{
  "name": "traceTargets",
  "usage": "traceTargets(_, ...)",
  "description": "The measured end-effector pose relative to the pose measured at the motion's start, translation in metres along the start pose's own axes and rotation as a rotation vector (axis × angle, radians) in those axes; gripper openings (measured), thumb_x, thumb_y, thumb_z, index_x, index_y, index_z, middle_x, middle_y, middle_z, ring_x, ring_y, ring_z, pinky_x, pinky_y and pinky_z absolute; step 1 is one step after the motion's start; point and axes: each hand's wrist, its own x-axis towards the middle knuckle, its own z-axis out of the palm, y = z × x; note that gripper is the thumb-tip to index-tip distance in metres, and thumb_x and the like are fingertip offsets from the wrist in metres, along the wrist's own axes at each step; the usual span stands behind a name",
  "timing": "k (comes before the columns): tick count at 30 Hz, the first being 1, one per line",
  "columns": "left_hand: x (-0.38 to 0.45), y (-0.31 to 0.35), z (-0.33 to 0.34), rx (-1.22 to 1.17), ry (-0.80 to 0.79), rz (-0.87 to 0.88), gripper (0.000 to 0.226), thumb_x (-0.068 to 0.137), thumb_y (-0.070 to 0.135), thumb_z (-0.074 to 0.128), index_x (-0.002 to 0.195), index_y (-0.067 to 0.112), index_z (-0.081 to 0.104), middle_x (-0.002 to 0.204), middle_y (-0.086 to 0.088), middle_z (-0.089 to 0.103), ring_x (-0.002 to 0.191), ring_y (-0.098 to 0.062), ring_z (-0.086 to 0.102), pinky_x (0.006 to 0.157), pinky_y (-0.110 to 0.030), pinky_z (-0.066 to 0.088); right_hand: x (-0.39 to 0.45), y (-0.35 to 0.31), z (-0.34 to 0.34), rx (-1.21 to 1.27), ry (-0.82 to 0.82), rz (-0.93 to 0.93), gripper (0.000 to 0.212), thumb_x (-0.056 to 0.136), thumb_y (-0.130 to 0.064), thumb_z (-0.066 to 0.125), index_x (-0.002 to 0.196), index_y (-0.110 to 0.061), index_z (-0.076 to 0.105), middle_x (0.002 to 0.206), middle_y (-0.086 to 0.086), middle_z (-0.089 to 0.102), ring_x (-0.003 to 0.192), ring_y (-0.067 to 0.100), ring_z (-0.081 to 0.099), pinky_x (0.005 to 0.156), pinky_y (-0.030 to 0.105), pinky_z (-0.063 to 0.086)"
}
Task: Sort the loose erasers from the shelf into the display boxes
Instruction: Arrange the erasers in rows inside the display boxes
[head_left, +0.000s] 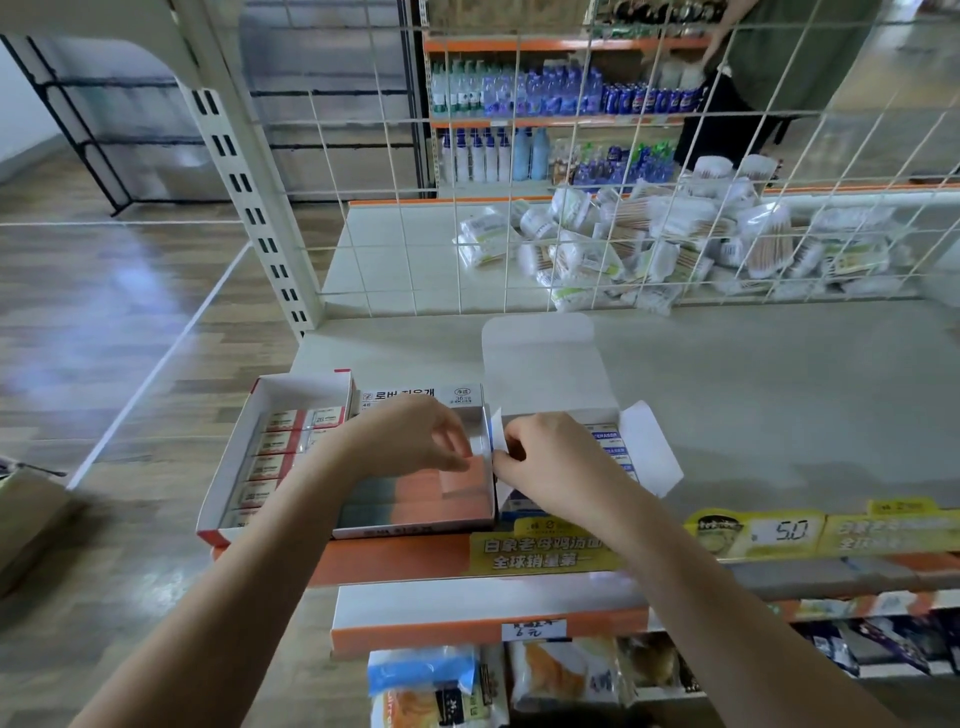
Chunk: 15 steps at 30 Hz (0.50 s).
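Observation:
Three open display boxes stand side by side at the shelf's front edge. The left box (244, 447) has a red-trimmed rim and holds rows of red-and-white erasers. The middle box (415, 527) holds orange and grey-green erasers. The right box (545, 364) has its white lid folded up and holds blue-labelled erasers (610, 447). My left hand (415, 436) hovers over the middle box, fingers pinched on a small white eraser (478, 447). My right hand (550, 462) pinches the white side flap (496, 431) of the right box, right next to the left hand.
The grey shelf (779, 395) stretches right of the boxes. Behind a wire grid (519, 249) lies a pile of cotton-swab packs (675, 239). Price labels (789, 530) line the shelf's front edge, with snack packs (436, 691) on lower shelves. A person stands at the far right back.

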Motion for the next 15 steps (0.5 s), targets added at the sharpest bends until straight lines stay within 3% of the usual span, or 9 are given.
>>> traceTargets(9, 0.0017, -0.0013, -0.0030, -0.012, -0.004, 0.018, 0.009, 0.083, 0.033, 0.067, 0.091, 0.030, 0.070, 0.083, 0.022, 0.064, 0.080, 0.009, 0.058, 0.079, -0.016, 0.046, -0.0010, 0.0016, 0.0010, 0.021, 0.003, 0.004, 0.037, 0.091, -0.022, 0.052, 0.058, -0.017, 0.037, 0.055, -0.002, 0.041, 0.045, 0.007, 0.035, 0.043, 0.017, 0.023)
traceTargets(15, 0.0045, 0.0015, 0.0004, 0.044, -0.033, 0.026, 0.013, 0.083, 0.033, 0.067, 0.094, 0.028, 0.071, 0.084, 0.018, 0.066, 0.079, 0.002, 0.060, 0.073, -0.014, 0.044, -0.0002, 0.0019, 0.0021, 0.016, 0.004, 0.012, 0.035, 0.091, -0.022, 0.052, 0.059, -0.015, 0.040, 0.057, -0.001, 0.043, 0.047, 0.009, 0.037, 0.044, 0.019, 0.024)
